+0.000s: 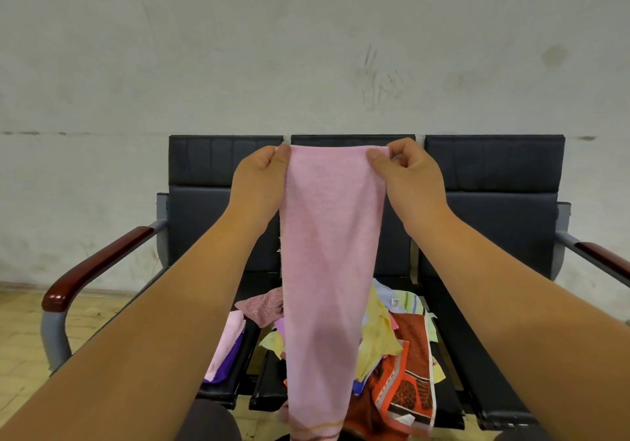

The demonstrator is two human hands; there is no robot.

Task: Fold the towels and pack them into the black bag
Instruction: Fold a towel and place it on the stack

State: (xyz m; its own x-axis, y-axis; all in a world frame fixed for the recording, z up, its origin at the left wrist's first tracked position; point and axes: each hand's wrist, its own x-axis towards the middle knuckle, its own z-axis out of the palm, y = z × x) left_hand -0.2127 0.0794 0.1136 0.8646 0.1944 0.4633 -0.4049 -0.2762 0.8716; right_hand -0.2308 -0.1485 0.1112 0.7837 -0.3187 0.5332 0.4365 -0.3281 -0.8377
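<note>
Hanging at the centre of the frame, a pink towel (327, 270) is held up by its two top corners. The left hand (260, 176) has its grip closed on the upper left corner, and the right hand (405, 174) pinches the upper right corner between thumb and fingers. Behind the cloth, low in the frame, a heap of loose towels (399, 335) lies on the middle seat of a black bench (491, 168). Folded pink and purple towels (226, 348) lie at lower left of the heap.
</note>
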